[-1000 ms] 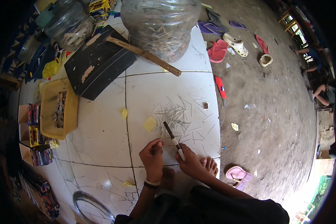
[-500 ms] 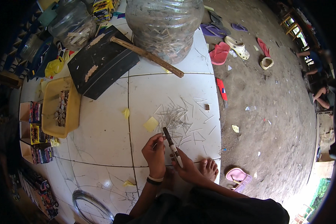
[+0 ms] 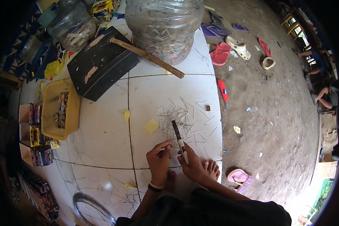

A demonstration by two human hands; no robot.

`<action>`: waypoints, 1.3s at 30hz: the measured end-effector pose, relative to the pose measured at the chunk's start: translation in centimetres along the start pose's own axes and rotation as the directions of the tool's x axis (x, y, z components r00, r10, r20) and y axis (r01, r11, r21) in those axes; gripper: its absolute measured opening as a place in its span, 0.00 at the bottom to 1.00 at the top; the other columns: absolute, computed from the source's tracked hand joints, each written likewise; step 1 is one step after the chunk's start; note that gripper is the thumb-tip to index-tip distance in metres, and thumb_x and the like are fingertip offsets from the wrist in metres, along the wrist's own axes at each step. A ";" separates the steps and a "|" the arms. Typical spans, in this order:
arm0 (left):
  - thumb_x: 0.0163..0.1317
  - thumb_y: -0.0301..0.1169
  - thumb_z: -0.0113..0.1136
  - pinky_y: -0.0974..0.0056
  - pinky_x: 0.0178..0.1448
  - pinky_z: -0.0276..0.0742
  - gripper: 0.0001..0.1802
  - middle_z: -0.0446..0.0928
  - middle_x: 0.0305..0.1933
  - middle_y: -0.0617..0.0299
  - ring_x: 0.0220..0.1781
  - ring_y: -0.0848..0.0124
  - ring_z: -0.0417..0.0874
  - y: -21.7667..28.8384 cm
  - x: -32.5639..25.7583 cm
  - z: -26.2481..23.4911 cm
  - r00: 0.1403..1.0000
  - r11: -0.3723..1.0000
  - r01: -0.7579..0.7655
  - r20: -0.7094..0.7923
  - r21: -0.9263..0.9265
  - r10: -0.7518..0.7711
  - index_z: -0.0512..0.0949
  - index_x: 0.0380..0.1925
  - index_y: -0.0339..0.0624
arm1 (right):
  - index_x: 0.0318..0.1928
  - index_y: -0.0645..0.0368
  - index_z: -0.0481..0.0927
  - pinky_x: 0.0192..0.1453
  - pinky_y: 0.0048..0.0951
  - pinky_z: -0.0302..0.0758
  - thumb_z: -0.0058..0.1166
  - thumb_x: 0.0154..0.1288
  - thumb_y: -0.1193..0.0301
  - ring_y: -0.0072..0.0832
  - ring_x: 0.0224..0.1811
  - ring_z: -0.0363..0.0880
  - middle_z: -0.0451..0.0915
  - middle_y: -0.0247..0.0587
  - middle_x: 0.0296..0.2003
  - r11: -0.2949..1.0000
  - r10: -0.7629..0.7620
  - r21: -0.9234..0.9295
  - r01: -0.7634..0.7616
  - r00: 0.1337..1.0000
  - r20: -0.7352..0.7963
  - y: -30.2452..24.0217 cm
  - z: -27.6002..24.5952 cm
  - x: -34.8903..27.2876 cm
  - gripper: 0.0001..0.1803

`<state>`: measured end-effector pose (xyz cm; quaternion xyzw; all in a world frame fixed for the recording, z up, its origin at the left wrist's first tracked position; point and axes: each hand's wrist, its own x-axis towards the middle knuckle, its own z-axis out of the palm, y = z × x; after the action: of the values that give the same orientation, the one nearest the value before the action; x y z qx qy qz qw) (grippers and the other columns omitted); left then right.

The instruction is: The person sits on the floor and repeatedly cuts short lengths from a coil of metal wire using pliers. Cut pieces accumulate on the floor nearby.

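In my right hand (image 3: 191, 162) is a knife (image 3: 177, 132) with a dark narrow blade and a white handle, its tip pointing away over the pile. My left hand (image 3: 159, 160) is closed in a pinch beside it. A thin pale sliver shows at its fingertips, seemingly one of the short wire pieces. Just beyond both hands, a loose heap of short thin wire pieces (image 3: 173, 116) lies scattered on the white tiled surface (image 3: 101, 124). A yellow paper square (image 3: 151, 125) rests at the heap's left, and a small brown block (image 3: 208, 108) at its right.
A black box (image 3: 101, 64) with a wooden stick (image 3: 150, 57) across it stands beyond, beside a large clear plastic container (image 3: 164, 34). At left sit a yellow tub (image 3: 73, 113) and small boxes (image 3: 35, 135); lower left, a wire coil (image 3: 77, 205). Sandals (image 3: 219, 54) lie on the dirt floor.
The knife has swung away from the left fingertips to the right, its blade now over the heap. My left hand has shifted slightly right and nearer to me, still pinching.
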<state>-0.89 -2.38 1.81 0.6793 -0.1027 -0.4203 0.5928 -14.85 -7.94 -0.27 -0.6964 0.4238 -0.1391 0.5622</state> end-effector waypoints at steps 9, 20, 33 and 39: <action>0.70 0.22 0.62 0.72 0.34 0.67 0.13 0.79 0.32 0.68 0.28 0.81 0.70 -0.2 0.0 -0.1 0.995 0.996 -0.087 -0.050 -0.024 0.086 0.85 0.52 0.33 | 0.76 0.66 0.57 0.61 0.50 0.74 0.55 0.69 0.78 0.62 0.57 0.75 0.74 0.65 0.55 0.996 -0.093 -0.001 0.094 0.991 0.098 -0.5 -0.1 -0.5 0.37; 0.70 0.21 0.62 0.72 0.34 0.66 0.14 0.78 0.31 0.68 0.29 0.81 0.69 -0.3 0.1 0.0 0.994 0.994 -0.101 -0.034 -0.029 0.100 0.85 0.53 0.33 | 0.64 0.64 0.68 0.52 0.49 0.78 0.61 0.65 0.76 0.56 0.48 0.82 0.81 0.59 0.43 1.000 0.016 -0.018 -0.015 0.994 0.105 -1.1 -0.3 -0.3 0.28; 0.68 0.19 0.62 0.73 0.40 0.73 0.13 0.86 0.42 0.63 0.36 0.81 0.76 -1.5 -0.2 0.5 0.985 0.984 -0.175 -0.005 0.047 0.175 0.85 0.51 0.31 | 0.46 0.61 0.78 0.48 0.46 0.79 0.64 0.58 0.71 0.48 0.42 0.86 0.85 0.50 0.36 0.962 0.227 -0.160 -0.223 0.974 0.008 0.3 0.2 -0.1 0.16; 0.69 0.20 0.61 0.75 0.31 0.67 0.12 0.83 0.36 0.66 0.27 0.84 0.71 -1.0 0.5 0.4 0.992 0.993 -0.116 -0.036 0.038 0.117 0.85 0.50 0.31 | 0.45 0.61 0.79 0.51 0.55 0.78 0.59 0.55 0.71 0.64 0.45 0.82 0.84 0.60 0.37 0.973 0.221 -0.090 -0.213 0.970 0.096 0.7 -0.6 1.0 0.16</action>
<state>-1.24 -2.72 0.72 0.6904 -0.1383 -0.3699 0.6061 -15.01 -9.08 -1.01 -0.6740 0.4723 -0.0228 0.5676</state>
